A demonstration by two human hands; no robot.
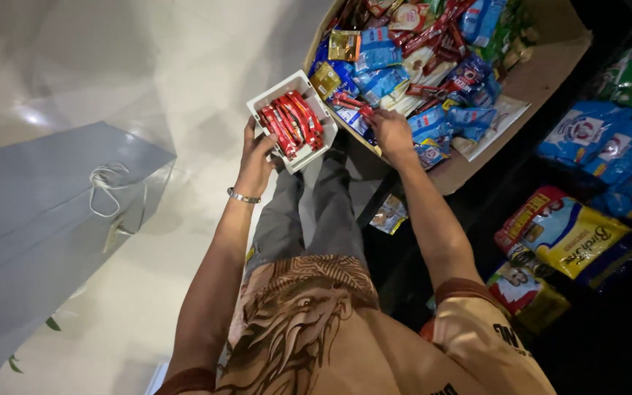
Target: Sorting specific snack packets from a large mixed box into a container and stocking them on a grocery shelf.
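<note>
Seen from above, standing on a pale floor (111, 66). Left hand (255, 164) curled around the near edge of a small white tray (292, 120), fingers under it and thumb on the rim, holding it up at an angle. Inside the tray, a row of slim red sachets (292, 121) packed side by side, filling most of it. On the left wrist, a silver bracelet (243, 196).

Right hand (391, 132) stretched forward into a big cardboard box (543, 69), fingers bunched on a red sachet (350, 102) at the box's near left edge; probably pinching it, though the fingertips are partly hidden among the packets. Tray and right hand close together, the tray just left of the box's corner, not touching it.

Box heaped with loose snack packets (433, 73): blue, red, gold and some green, lying every way. One stray packet (390, 214) on the floor below the box, beside the right forearm.

To the right, dark shelves with bagged goods: blue bags (587, 135) higher up, a yellow bag (583, 238) lower down. To the left, a large grey paper bag (31, 219) with white cord handles, lying flat on the floor, well apart from both hands.
</note>
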